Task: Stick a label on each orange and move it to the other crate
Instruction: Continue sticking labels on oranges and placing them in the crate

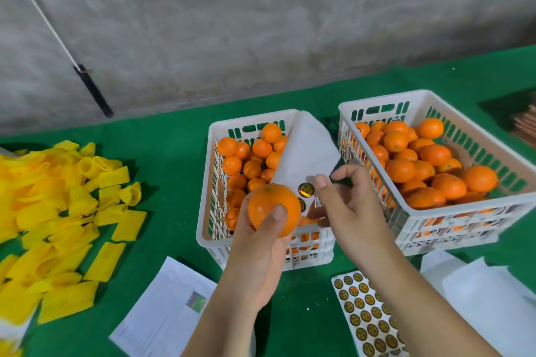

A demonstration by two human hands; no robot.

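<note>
Your left hand grips an orange, the thumb pressed across its front and the fingers curled around behind, holding it above the near edge of the left crate. Your right hand is just to the right of the orange, its fingers bent and drawn together near a round gold and black label that sits on a white backing sheet; you cannot tell whether the fingertips actually pinch the label or only touch the sheet beside it. That backing sheet leans over the right side of the left crate, covering part of the oranges inside. The left crate is white plastic with slotted walls and holds a layer of oranges. Just beside it on the right stands a second white crate, piled higher with oranges. On the green bench near your right forearm lies a full sheet of labels in rows, with blank white sheets to its right. A printed paper lies below your left forearm. Far to the left, a heap of yellow foam sleeves spreads across the bench. Behind the bench is a grey concrete wall.
</note>
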